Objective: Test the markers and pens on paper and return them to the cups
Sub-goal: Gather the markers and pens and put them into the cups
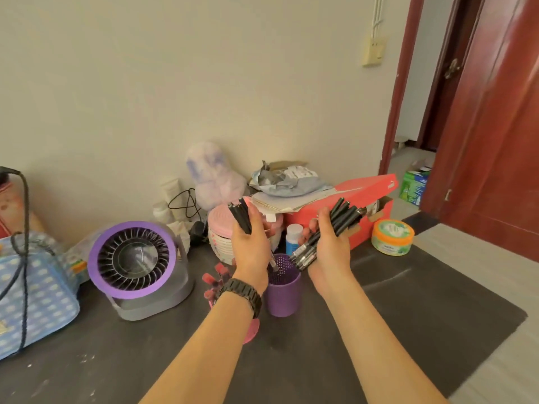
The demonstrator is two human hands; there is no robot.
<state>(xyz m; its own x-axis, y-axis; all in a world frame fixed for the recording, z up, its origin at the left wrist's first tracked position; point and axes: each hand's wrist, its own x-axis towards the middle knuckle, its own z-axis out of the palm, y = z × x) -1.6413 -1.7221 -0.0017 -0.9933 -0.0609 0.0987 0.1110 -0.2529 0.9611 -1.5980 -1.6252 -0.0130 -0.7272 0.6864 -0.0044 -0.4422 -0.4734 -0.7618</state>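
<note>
- While both hands are raised above the bench, each holds a bundle of black pens.
- Left hand: grip closed around the left bundle, fingers curled round it. The pens stand nearly upright, leaning slightly left, and their tops are clear of the fist. One pen end shows below the hand, over the purple cup.
- Right hand: grip closed around the right bundle, which is the larger one. Its pens lie slanted, upper ends pointing up and right, lower ends pointing down and left towards the purple cup.
- The purple cup stands upright on the bench, below and between the two hands.
- Pink cup: on the bench just left of the purple cup, largely hidden by the left forearm. Red markers stand in it.
- Wristband: dark, on the left wrist.
- Fan: purple-rimmed, on the bench to the left.
- Red box and jar: behind and to the right of the right hand.
</note>
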